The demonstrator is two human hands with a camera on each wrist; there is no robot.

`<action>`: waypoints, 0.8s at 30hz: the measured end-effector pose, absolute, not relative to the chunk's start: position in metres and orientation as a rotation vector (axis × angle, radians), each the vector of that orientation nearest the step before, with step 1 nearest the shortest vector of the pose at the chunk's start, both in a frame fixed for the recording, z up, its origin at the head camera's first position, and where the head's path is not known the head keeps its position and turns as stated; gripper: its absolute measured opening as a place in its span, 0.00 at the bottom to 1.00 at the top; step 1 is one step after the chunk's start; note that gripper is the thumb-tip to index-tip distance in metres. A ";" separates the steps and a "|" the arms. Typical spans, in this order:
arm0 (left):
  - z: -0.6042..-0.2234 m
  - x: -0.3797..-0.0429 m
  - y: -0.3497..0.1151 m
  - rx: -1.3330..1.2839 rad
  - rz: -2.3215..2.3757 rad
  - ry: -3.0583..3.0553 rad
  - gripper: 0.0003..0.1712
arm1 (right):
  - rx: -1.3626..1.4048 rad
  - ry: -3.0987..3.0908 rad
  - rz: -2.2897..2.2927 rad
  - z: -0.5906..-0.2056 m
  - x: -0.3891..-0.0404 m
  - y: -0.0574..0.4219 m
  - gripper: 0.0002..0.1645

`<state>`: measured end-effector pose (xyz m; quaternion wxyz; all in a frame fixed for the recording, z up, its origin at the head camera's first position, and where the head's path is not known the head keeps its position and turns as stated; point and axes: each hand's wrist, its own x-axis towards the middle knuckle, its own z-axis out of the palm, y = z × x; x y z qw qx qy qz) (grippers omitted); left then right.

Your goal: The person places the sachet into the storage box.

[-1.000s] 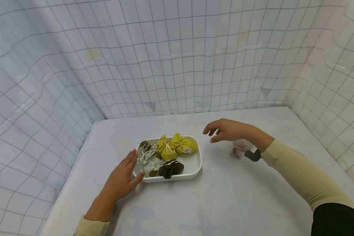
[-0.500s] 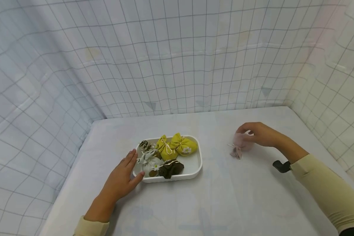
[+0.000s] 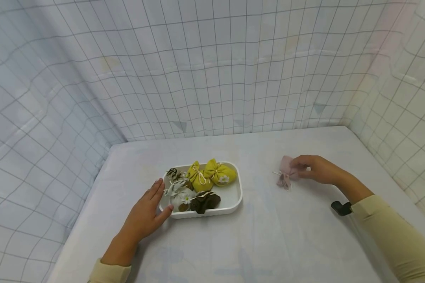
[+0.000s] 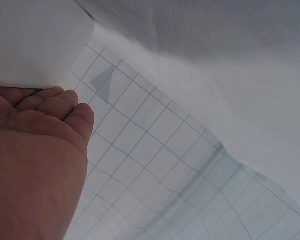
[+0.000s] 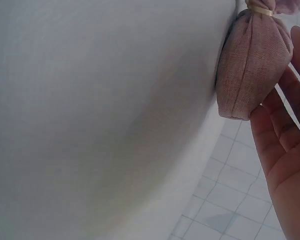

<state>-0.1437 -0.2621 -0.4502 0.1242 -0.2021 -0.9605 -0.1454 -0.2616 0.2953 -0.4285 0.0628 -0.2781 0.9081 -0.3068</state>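
On the right of the table lies a pink drawstring pouch (image 3: 285, 169), its gathered neck facing the near side. My right hand (image 3: 315, 168) is at the pouch's right side. In the right wrist view, the right fingers (image 5: 277, 127) reach to the pouch's surface, loosely extended, with the thumb apart from them. My left hand (image 3: 145, 212) rests with straight fingers along the left end of a white tray (image 3: 230, 208), thumb at its near corner. The tray holds yellow pouches (image 3: 219, 175), a pale grey pouch (image 3: 180, 194), a dark brown pouch (image 3: 205, 201) and a patterned pouch (image 3: 175, 174).
A white cloth covers the table (image 3: 212, 247). Grid-patterned curtains (image 3: 219, 78) hang at its back and sides. A small black piece (image 3: 341, 208) sticks out by the right sleeve.
My right hand has moved right from beside the tray to the pink pouch, then slid slightly toward the near side, baring more of the pouch. The left hand and tray have stayed put.
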 end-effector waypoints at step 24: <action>-0.454 -0.147 -0.265 -0.604 -0.406 -2.784 0.45 | -0.961 2.869 -0.802 -0.444 -0.267 0.289 0.25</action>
